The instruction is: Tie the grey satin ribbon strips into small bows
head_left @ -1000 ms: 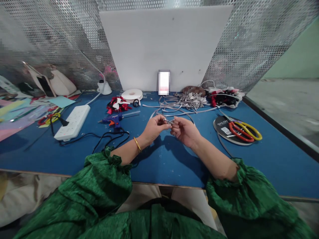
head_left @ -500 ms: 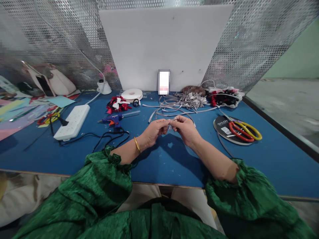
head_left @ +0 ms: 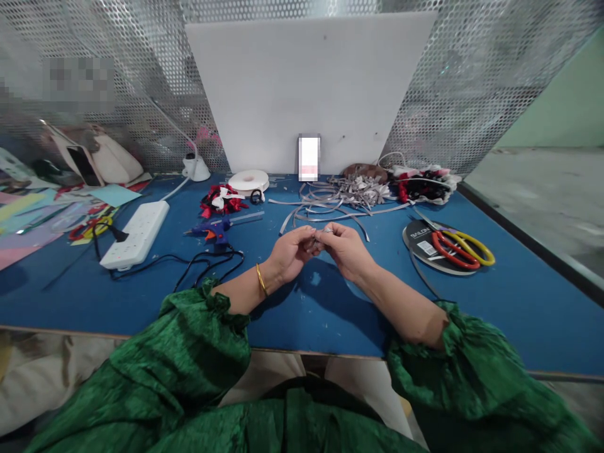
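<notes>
My left hand [head_left: 293, 250] and my right hand [head_left: 346, 250] meet above the blue table, fingertips pinched together. Between them is a small piece of grey ribbon [head_left: 325, 231], mostly covered by the fingers. Just beyond my hands lie loose strips of grey ribbon [head_left: 306, 214] and a heap of small grey ribbon bows [head_left: 365, 190]. A ribbon spool [head_left: 419, 234] rests flat to the right, with red and yellow-handled scissors [head_left: 460, 248] on top of it. Left of my hands lies a blue glue gun [head_left: 214, 231] with its clear stick pointing right.
A white power strip [head_left: 136, 234] and black cables occupy the left. Red and white bows [head_left: 221, 200] lie near a white ribbon roll [head_left: 249, 182]. A lit phone [head_left: 309, 157] leans on the white board [head_left: 306, 82]. More bows [head_left: 427, 184] are piled at the back right.
My fingers have shifted on the grey ribbon, the left ones curling further in under it. More of the grey piece shows at the right fingertips. The view has moved slightly.
</notes>
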Demonstrator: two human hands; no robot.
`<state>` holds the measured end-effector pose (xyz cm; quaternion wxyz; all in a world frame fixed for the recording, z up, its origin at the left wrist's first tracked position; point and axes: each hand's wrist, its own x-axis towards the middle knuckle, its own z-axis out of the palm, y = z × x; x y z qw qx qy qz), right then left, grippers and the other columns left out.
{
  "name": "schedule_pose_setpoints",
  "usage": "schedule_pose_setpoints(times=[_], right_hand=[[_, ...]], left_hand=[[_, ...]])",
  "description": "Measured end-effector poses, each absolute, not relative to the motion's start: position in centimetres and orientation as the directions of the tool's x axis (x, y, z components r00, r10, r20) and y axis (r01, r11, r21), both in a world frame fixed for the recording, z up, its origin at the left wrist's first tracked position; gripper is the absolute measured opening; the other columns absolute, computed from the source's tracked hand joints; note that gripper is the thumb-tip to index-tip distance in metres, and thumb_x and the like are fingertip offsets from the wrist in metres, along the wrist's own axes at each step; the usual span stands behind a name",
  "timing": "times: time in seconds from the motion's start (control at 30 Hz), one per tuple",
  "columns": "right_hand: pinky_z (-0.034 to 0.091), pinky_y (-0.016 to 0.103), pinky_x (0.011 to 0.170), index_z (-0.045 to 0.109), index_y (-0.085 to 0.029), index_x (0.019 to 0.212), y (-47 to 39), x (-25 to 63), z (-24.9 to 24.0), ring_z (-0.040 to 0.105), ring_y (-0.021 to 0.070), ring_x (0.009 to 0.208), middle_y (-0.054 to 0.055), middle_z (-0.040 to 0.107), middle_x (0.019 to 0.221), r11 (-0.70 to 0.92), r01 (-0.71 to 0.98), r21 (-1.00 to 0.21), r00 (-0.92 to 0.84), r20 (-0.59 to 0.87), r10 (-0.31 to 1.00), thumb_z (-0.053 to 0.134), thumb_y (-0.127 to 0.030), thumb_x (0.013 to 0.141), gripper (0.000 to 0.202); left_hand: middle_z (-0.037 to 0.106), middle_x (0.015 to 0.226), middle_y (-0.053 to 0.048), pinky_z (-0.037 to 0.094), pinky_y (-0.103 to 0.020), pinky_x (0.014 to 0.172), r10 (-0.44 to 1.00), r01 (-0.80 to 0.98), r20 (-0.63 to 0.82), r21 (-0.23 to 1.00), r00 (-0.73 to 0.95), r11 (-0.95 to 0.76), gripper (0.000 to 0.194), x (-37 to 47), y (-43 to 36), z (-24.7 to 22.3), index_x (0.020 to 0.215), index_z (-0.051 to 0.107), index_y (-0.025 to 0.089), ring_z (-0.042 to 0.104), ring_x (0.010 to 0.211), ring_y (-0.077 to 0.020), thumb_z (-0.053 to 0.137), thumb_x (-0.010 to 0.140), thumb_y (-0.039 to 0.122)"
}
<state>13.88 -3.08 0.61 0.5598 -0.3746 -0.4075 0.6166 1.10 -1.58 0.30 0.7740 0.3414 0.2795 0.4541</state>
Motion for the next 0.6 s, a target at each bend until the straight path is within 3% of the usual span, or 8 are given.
schedule_pose_setpoints(times=[0.2,0.4,0.6], right_hand=[[0.045,0.023,0.056,0.052,-0.019,0.06,-3.0,14.3,0.7,0.056,0.0106,0.054,-0.002,0.061,0.056,-0.118,-0.438,-0.891,-0.15,-0.057,0.987,0.083,-0.029,0.06,0.032],[0.043,0.022,0.05,0.064,-0.017,0.073,-2.4,15.5,0.9,0.052,0.0079,0.053,-0.002,0.063,0.066,-0.291,-0.517,-0.805,-0.203,-0.215,0.955,0.079,-0.032,0.066,0.023],[0.047,0.021,0.058,0.064,-0.017,0.074,-2.5,15.9,1.0,0.054,0.0075,0.057,-0.001,0.065,0.072,-0.335,-0.445,-0.83,-0.359,-0.177,0.916,0.079,-0.028,0.068,0.02]], left_hand=[[0.045,0.055,0.004,0.042,-0.023,0.057,0.839,-0.532,-0.257,0.675,0.479,0.511,0.021,0.8,-1.2,0.4,0.064,0.052,0.014,0.044,0.05,-0.0069,0.065,0.078,0.022],[0.048,0.056,0.004,0.044,-0.023,0.057,0.856,-0.538,-0.246,0.69,0.455,0.484,0.031,0.2,-1.1,1.0,0.064,0.053,0.015,0.045,0.049,-0.0063,0.069,0.08,0.037],[0.055,0.062,0.002,0.046,-0.024,0.059,0.874,-0.575,-0.266,0.669,0.407,0.471,0.03,0.0,-0.8,0.9,0.065,0.055,0.015,0.054,0.059,-0.0092,0.071,0.078,0.037]])
